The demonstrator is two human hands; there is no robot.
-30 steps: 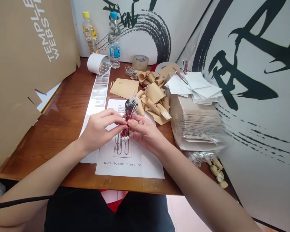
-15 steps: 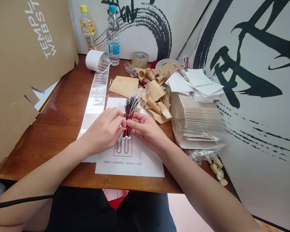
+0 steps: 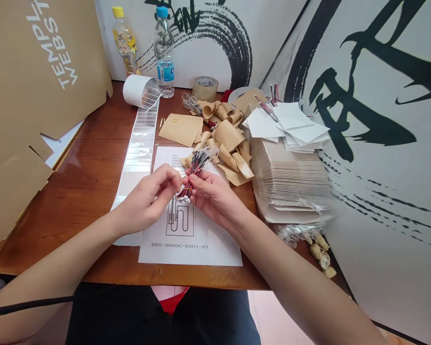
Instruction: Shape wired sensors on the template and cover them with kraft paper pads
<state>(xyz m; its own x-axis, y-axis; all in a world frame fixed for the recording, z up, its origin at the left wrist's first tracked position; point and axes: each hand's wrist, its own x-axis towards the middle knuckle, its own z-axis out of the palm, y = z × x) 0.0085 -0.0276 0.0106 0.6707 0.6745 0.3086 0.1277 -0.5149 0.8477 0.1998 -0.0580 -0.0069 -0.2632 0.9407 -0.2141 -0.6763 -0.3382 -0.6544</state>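
Observation:
A bundle of short red and black wires with small white connectors at its lower end is held over a printed white sheet marked DRS-206DC-E001-01. My right hand grips the bundle around its middle. My left hand pinches at the bundle's left side near the connectors, fingers closed on it. The wires' bare ends fan out up and to the right.
A label roll trails a strip of labels down the wooden table. Two bottles and a tape roll stand at the back. Curled brown paper pieces, a stack of brown envelopes and white sheets lie right. Cardboard leans left.
The wire bundle has tilted from nearly upright to leaning right, and both hands have shifted slightly left while staying on it.

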